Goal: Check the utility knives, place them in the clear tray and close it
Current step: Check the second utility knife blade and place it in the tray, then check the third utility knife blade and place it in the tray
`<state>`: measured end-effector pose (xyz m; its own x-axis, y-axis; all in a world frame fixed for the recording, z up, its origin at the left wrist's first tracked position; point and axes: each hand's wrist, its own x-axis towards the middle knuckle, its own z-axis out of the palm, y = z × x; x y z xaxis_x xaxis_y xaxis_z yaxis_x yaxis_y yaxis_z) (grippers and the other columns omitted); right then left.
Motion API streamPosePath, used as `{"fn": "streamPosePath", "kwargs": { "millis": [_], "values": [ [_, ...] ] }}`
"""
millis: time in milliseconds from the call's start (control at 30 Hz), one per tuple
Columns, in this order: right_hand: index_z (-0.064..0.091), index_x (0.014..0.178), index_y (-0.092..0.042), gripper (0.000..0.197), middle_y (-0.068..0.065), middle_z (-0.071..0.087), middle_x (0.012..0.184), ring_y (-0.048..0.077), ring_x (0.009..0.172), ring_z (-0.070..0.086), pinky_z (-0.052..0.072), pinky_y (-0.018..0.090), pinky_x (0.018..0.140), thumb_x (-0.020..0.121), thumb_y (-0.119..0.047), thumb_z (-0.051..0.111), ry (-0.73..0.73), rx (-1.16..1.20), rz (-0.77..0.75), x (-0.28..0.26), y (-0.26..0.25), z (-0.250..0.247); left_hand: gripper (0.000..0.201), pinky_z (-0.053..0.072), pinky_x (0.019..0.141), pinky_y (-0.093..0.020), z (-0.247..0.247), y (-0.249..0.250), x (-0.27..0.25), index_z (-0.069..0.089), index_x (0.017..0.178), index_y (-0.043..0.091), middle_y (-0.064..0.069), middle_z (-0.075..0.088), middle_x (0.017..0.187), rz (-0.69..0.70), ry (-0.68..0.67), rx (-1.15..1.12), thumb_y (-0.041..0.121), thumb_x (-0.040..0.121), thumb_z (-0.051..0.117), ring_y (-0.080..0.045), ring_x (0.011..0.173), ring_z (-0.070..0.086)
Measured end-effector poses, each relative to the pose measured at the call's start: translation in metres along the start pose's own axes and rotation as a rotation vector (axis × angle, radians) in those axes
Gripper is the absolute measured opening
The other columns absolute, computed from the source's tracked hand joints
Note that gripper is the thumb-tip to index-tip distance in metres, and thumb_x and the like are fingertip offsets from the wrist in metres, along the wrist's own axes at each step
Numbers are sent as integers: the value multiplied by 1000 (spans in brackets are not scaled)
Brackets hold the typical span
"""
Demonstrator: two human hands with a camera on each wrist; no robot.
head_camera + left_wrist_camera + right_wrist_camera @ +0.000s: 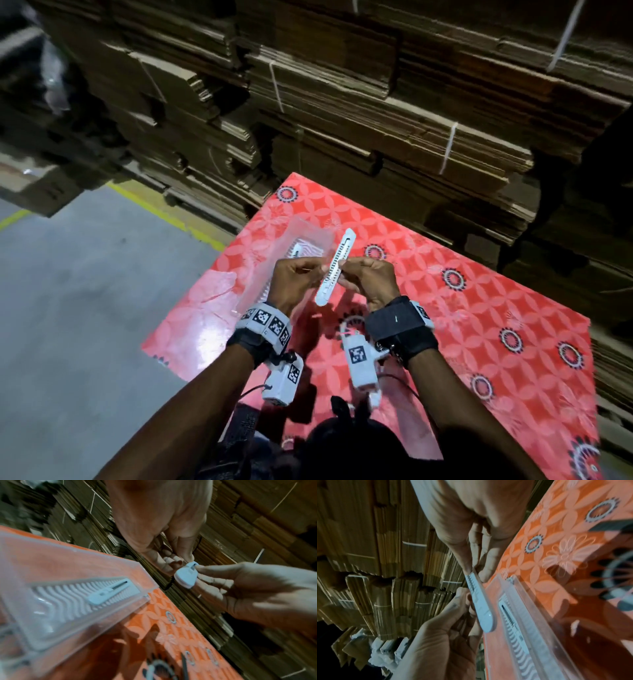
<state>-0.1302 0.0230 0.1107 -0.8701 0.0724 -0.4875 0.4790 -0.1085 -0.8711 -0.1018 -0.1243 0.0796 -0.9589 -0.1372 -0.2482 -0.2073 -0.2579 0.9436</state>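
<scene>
Holding a white knife above the red cloth, I see my left hand and right hand both pinching it, the clear tray with another knife just left of my fingers.

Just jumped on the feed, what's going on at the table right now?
The person holds a white utility knife up above the red table, left hand and right hand both pinching it, apparently checking it. A second knife already lies in the clear tray, which is still open.
</scene>
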Motion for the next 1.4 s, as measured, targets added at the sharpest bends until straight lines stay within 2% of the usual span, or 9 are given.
{"fn": "streamPosePath", "kwargs": {
  "millis": [167, 300, 400, 567, 767, 933, 1100, 1233, 1400],
  "values": [
    [67, 79, 9, 11, 7, 60, 49, 13, 39, 54, 51, 26, 47, 75, 2, 74, 31, -61, 116, 40, 35, 53, 27, 50, 64, -17, -42, -14, 5, 74, 95, 11, 0, 71, 83, 42, 105, 388, 11, 70, 84, -9, 69, 64],
    [63, 61, -3, 15, 6, 55, 46, 15, 37, 52, 50, 34, 57, 71, 0, 74, 24, -195, 141, 65, 52, 76, 36, 54, 72, -29, -57, -23, 17, 74, 101, 13, -3, 71, 102, 47, 132, 825, 32, 72, 77, -20, 85, 68],
    [66, 54, -8, 15, 4, 63, 51, 21, 50, 61, 58, 37, 61, 66, -11, 74, 69, -536, 61, 78, 49, 87, 30, 53, 76, -37, -55, -25, 28, 71, 97, 7, -13, 67, 104, 42, 135, 982, 31, 79, 71, -31, 90, 65],
    [54, 51, -12, 23, 2, 47, 47, 21, 49, 46, 38, 24, 53, 71, -10, 65, 19, -1046, -17, 96, 36, 101, 18, 46, 67, -38, -49, -38, 47, 65, 86, 4, -17, 63, 97, 48, 97, 1184, 21, 82, 63, -37, 85, 62],
    [61, 80, -9, 5, 12, 71, 89, 25, 68, 57, 42, 22, 50, 78, -8, 65, -178, -1314, -36, 114, 42, 117, 20, 56, 60, -36, -50, -64, 56, 62, 87, 7, -14, 63, 95, 11, 59, 1260, 26, 87, 58, -27, 70, 64],
    [52, 67, -14, 17, 4, 56, 66, 23, 64, 54, 28, 17, 44, 77, -8, 63, -184, -1311, -26, 114, 40, 114, 25, 55, 62, -32, -50, -62, 55, 62, 93, 6, -13, 64, 101, 18, 36, 1284, 30, 91, 57, -25, 73, 63],
    [51, 55, -13, 23, 5, 51, 54, 24, 55, 44, 39, 25, 56, 76, -11, 61, -149, -1155, -118, 94, 32, 95, 30, 57, 70, -39, -51, -48, 48, 61, 100, 4, -14, 63, 107, 7, -1, 1250, 31, 88, 63, -30, 81, 65],
    [74, 102, -12, 21, 5, 75, 104, 21, 95, 68, 53, 31, 89, 84, -16, 64, -132, -997, -243, 63, 30, 59, 33, 54, 70, -30, -49, -39, 37, 62, 109, 4, -14, 64, 111, 40, 28, 1254, 31, 90, 56, -30, 87, 66],
    [71, 112, -15, 27, 3, 73, 112, 17, 102, 67, 53, 36, 94, 86, -16, 65, -38, -899, -217, 31, 49, -6, 35, 51, 79, -38, -35, -29, 19, 62, 120, 7, -14, 64, 117, 132, 66, 1214, 25, 91, 54, -33, 96, 65]
  ]
}}
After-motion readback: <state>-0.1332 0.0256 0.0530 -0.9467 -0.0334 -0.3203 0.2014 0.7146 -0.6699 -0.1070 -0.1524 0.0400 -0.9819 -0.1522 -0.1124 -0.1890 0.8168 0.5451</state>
